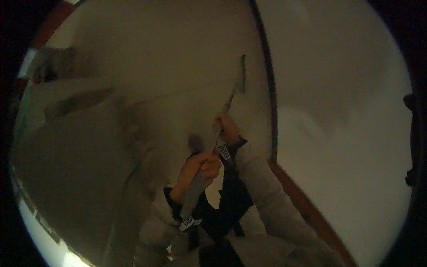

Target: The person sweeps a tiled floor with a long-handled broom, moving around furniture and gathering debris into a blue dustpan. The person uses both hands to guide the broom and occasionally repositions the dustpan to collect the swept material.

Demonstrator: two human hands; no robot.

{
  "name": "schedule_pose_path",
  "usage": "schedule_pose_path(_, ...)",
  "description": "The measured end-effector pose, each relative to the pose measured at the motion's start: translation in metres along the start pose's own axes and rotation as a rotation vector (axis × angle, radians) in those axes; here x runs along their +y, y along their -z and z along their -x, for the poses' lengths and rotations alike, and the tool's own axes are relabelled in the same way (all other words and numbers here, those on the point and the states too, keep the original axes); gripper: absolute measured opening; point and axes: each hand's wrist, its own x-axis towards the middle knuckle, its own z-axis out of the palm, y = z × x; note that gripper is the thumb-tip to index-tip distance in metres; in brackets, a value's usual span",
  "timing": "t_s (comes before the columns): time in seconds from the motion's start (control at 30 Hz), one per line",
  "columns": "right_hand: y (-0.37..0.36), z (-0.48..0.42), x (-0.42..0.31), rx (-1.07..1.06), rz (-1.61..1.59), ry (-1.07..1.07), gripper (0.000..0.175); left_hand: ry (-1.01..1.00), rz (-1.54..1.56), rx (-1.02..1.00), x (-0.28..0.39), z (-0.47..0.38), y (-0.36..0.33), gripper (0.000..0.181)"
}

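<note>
A long-handled floor tool runs away from me at a slant, in both my hands. Its narrow, dark bar-shaped head lies on the dim floor, a short way from the skirting board. My left hand is wrapped around the thicker grey lower part of the pole. Farther up the shaft, nearer the head, my right hand grips it. Both wrists wear dark cuffs with a patterned tag. The exact kind of tool cannot be made out in this light.
A dark skirting board borders the floor, with a pale wall rising on the right. On the left is a large grey cloth-like surface. Beyond it stand blurred dark objects. A thin line crosses the floor.
</note>
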Motion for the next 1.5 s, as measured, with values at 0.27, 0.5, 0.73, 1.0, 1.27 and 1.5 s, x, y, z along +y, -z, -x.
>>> schedule_pose_path(0.27, 0.076, -0.171, -0.139, -0.584, -0.339, -0.821, 0.025, -0.712, -0.800, 0.185, -0.090, -0.063, -0.035, 0.032)
schedule_pose_path(0.5, 0.173, -0.170, -0.172, -0.757, -0.293, -0.897, 0.026, -0.848, -1.202, -0.071, -0.204, -0.122, 0.035, 0.049)
schedule_pose_path(0.73, 0.210, -0.125, -0.181, -1.057, -0.057, -0.877, 0.020, -0.956, -1.183, 0.430, -0.303, -0.092, 0.212, 0.041)
schedule_pose_path(1.0, 0.228, -0.115, -0.171, -1.161, 0.554, -0.898, 0.031, -1.170, -0.769, 0.782, -0.358, -0.047, 0.307, 0.038)
schedule_pose_path(1.27, 0.204, -0.069, -0.161, -1.883, 1.244, -0.276, 0.038, -1.936, -0.014, 0.429, -0.412, 0.055, 0.391, 0.039)
schedule_pose_path(1.5, 0.069, 0.079, -0.064, -1.573, 1.241, 0.485, 0.017, -2.192, -0.396, 1.700, -0.392, 0.279, 0.316, 0.034)
